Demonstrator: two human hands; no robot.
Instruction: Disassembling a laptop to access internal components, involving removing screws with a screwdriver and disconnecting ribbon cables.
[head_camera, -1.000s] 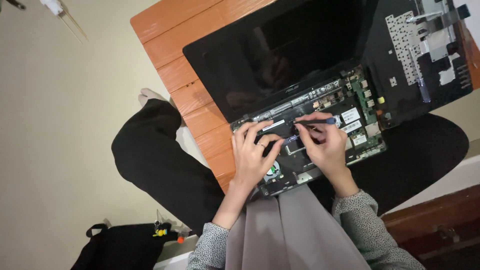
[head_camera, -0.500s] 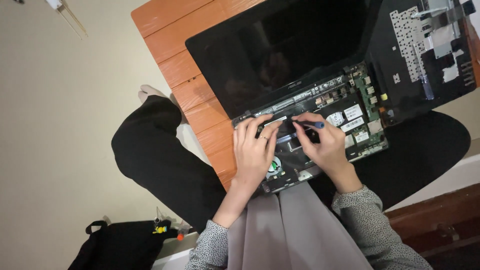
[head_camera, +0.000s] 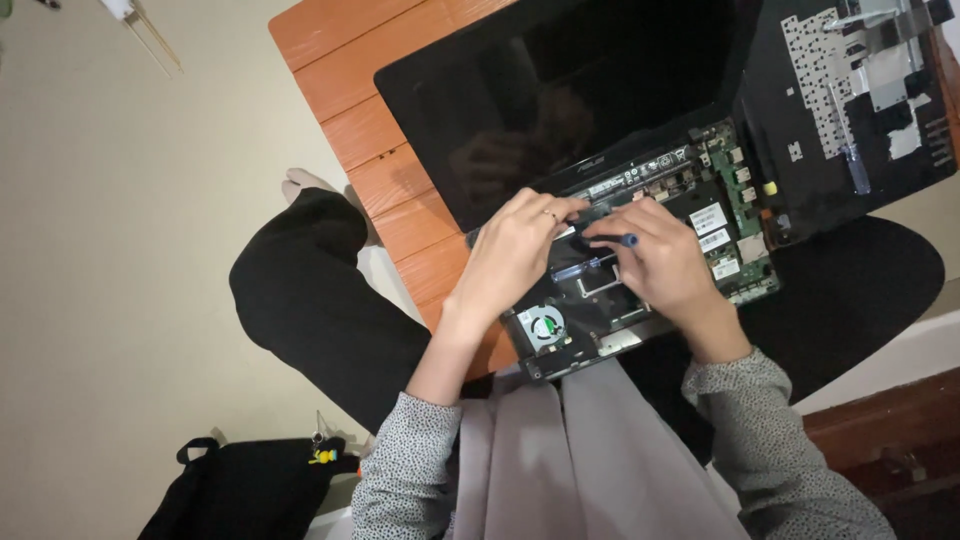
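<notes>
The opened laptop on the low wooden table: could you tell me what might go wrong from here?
The opened laptop overhangs the wooden table edge toward the lap, so it could tip. The blue-handled tool in the right hand might slip onto the green circuit board. The left hand rests near the fan.

Both hands (head_camera: 590, 260) on opened laptop (head_camera: 640, 270) (floor)

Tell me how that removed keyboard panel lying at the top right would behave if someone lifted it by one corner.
The keyboard panel looks thin and wide, so it would probably flex or sag rather than stay rigid. It seems light for its size, being a flat shell with cut-outs. A screwdriver-like tool rests on it and would likely slide or roll off when the panel tilts.
</notes>
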